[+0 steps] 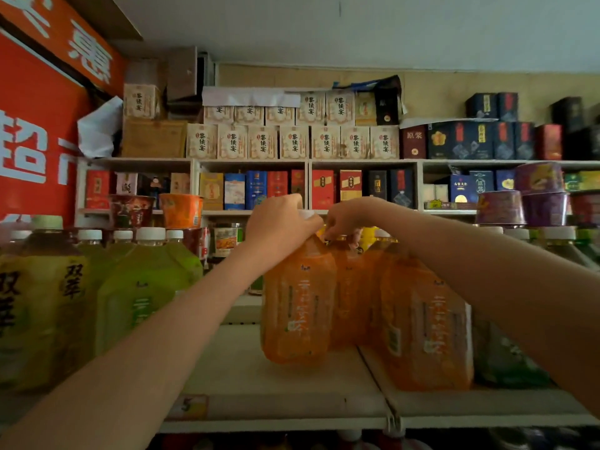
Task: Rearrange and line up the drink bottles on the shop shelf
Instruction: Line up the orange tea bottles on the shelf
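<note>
Large orange drink bottles stand on the white shelf (279, 394). My left hand (279, 227) grips the white cap and neck of the front orange bottle (297, 306), which stands near the shelf's middle. My right hand (349, 217) pinches the top of a second orange bottle (349, 287) just behind it. A third orange bottle (425, 326) stands to the right, partly under my right forearm. Green drink bottles (143, 287) and a yellow-labelled bottle (39, 306) stand in a group at the left.
A gap of bare shelf lies between the green bottles and the orange ones. Instant noodle cups (180, 209) sit behind the left bottles; purple tubs (522, 203) stack at the right. Boxed goods fill the wall shelves (308, 162) behind. A red sign (35, 131) covers the left wall.
</note>
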`<action>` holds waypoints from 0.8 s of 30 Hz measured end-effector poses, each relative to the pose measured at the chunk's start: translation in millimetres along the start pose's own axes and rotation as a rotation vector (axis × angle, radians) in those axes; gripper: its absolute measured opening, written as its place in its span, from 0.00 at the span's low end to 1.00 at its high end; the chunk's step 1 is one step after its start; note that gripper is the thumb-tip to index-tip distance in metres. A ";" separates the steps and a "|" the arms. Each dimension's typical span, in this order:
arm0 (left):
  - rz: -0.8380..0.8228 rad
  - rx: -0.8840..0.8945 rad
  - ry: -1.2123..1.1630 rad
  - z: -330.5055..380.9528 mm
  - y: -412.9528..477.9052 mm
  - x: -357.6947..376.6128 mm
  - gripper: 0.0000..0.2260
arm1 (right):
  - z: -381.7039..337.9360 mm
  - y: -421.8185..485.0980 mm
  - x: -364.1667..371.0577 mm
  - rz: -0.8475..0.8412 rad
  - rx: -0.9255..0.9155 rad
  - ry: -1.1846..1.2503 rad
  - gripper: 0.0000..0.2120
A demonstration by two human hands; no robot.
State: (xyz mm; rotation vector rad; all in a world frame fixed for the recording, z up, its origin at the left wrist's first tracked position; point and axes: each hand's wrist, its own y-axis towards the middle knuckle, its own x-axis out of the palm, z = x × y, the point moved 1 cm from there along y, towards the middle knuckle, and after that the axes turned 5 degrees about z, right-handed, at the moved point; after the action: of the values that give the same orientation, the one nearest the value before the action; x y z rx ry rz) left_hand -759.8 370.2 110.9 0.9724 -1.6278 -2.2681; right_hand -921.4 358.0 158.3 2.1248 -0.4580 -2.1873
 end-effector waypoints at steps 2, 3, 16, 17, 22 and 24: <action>-0.054 0.006 -0.024 0.1 -0.2 15.9 0.11 | 4.7 5.9 7.4 0.029 0.003 -0.071 0.14; -0.087 0.003 -0.034 0.1 -0.7 23.6 0.12 | 6.1 8.7 10.8 0.056 -0.015 -0.097 0.13; -0.246 -0.020 -0.162 -15.3 10.1 57.1 0.13 | 0.7 25.6 20.0 0.084 -0.087 -0.091 0.09; -0.244 -0.014 -0.165 -14.6 9.9 58.0 0.13 | -1.2 27.0 20.7 0.079 -0.082 -0.103 0.11; -0.185 -0.020 -0.212 -13.6 7.2 63.0 0.10 | -8.1 29.0 17.7 0.088 -0.093 -0.105 0.11; -0.145 -0.021 -0.219 -15.7 4.6 67.3 0.11 | -5.5 28.0 16.6 0.057 -0.089 -0.118 0.12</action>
State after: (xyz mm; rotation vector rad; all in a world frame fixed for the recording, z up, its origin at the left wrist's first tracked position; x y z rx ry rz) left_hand -803.1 322.5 85.3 0.8901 -1.6607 -2.5630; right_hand -921.3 326.3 149.2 1.9229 -0.4140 -2.2648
